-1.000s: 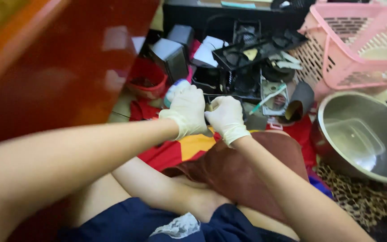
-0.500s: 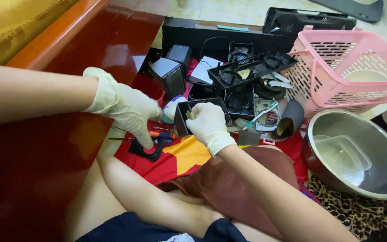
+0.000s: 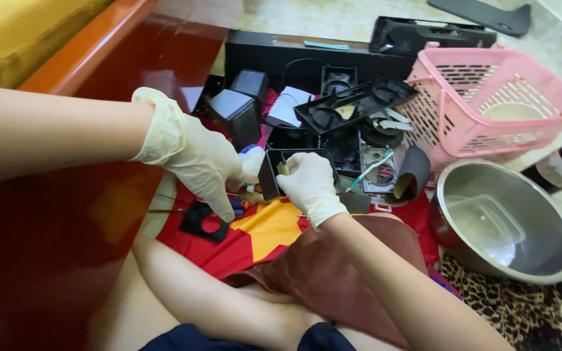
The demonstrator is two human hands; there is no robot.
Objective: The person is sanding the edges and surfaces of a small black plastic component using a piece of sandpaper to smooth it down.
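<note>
Both my hands wear pale latex gloves. My right hand [image 3: 310, 185] grips the rim of a small black square plastic frame [image 3: 274, 170] held upright over a red and yellow cloth [image 3: 261, 231]. My left hand [image 3: 200, 162] hangs over the cloth with fingers pointing down, fingertips close to a flat black part with a round hole [image 3: 203, 221] and a small screwdriver [image 3: 239, 197]. A white bottle [image 3: 252, 161] shows just behind the left hand. I cannot tell whether the left fingers pinch anything.
A steel bowl [image 3: 508, 227] sits at right, a pink plastic basket [image 3: 489, 104] behind it. Black fan frames and trays [image 3: 352, 104], grey boxes [image 3: 239, 114] and a long black case [image 3: 281, 55] lie ahead. A red-brown wooden surface [image 3: 60, 227] runs along the left.
My left hand has swung from beside the right hand out to the left and down over the cloth. The right hand has kept hold of the black frame.
</note>
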